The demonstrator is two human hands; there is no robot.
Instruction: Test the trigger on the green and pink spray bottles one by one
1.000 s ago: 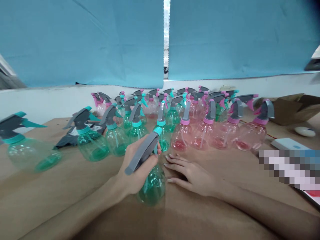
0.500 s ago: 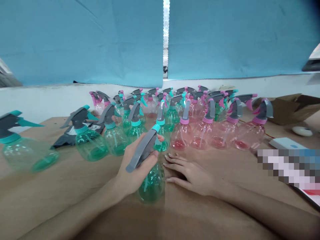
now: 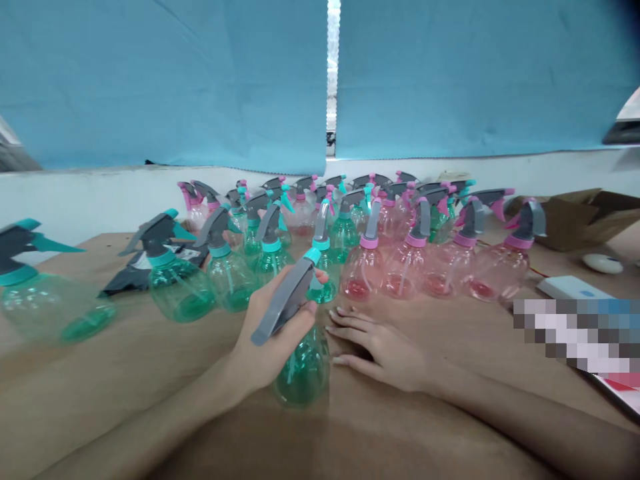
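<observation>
My left hand is wrapped round the neck of a green spray bottle with a grey and turquoise sprayer head. The bottle stands upright near the front of the table, its neck hidden by my fingers. Beside it, to the right, my right hand lies palm down on the table, fingers spread and holding nothing. Just beyond my hands runs a row of bottles: green ones such as this green spray bottle on the left, and pink ones such as this pink spray bottle on the right.
More green and pink bottles crowd the back. A lone green bottle stands far left, near a black plastic bag. At right are a cardboard box, a white computer mouse and a small white box. Blue cloth hangs behind.
Almost nothing differs. Both hands and the held spray bottle keep their places; the view has shifted very slightly.
</observation>
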